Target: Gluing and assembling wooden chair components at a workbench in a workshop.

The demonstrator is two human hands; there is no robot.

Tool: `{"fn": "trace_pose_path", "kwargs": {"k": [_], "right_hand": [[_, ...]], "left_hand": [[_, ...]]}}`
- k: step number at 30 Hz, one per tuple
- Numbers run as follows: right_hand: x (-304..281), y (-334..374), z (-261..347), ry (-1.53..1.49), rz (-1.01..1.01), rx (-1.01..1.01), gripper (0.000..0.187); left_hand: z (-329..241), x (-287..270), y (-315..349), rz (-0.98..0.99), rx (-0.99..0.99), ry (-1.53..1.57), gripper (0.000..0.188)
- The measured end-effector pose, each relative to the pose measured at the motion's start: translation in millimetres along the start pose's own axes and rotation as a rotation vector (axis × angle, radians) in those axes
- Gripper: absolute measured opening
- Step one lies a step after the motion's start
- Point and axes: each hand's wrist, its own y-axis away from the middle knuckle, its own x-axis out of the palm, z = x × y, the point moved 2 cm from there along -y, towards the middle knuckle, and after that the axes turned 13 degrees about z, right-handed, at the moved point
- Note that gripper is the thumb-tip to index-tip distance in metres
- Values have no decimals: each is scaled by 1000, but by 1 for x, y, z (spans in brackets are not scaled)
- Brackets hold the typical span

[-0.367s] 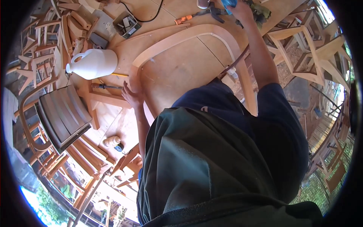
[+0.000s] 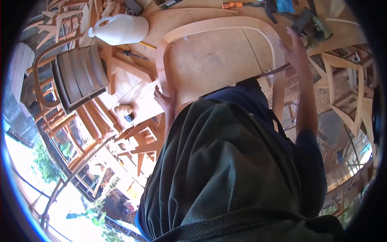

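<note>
A U-shaped, curved wooden frame [image 2: 213, 26] lies on the plywood worktop [image 2: 217, 60], its bend away from me. My left hand [image 2: 164, 99] is at the left leg of the frame, fingers stretched out and apart. My right hand [image 2: 297, 52] is beside the frame's right leg, with its fingers spread and nothing in them. Beyond it lie a blue object [image 2: 285, 5] and a dark and olive-green tool [image 2: 312, 26], its kind unclear. An orange-handled tool [image 2: 233, 5] lies past the bend.
Left of the frame are a white plastic jug [image 2: 121, 30], a screwdriver [image 2: 131, 53] and a yellow pencil [image 2: 147, 45]. A slatted chair part [image 2: 80, 74] stands farther left. Wooden chair frames [image 2: 346, 84] are stacked at the right, and a cordless tool [image 2: 125, 113] lies lower left.
My right hand has let go of the blue object and come back toward the frame's right leg. My left hand stays near the left leg. The whole view has shifted.
</note>
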Motion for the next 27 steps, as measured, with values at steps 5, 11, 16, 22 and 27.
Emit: {"fn": "trace_pose_path", "kwargs": {"k": [5,11,16,22,27], "right_hand": [[23,98,19,275,231,-101,55],[33,120,18,206,244,-139,40],[20,114,10,264,193,-96,29],[22,154,-11,520,69,37,32],[45,173,-32,-33,-114,277,57]], "left_hand": [[-13,-5,35,100,-166,-37,105],[-21,-5,60,202,-339,-127,114],[6,-5,100,212,-348,-115,117],[65,3,135,307,-251,119,116],[100,3,166,403,-323,123,105]]}}
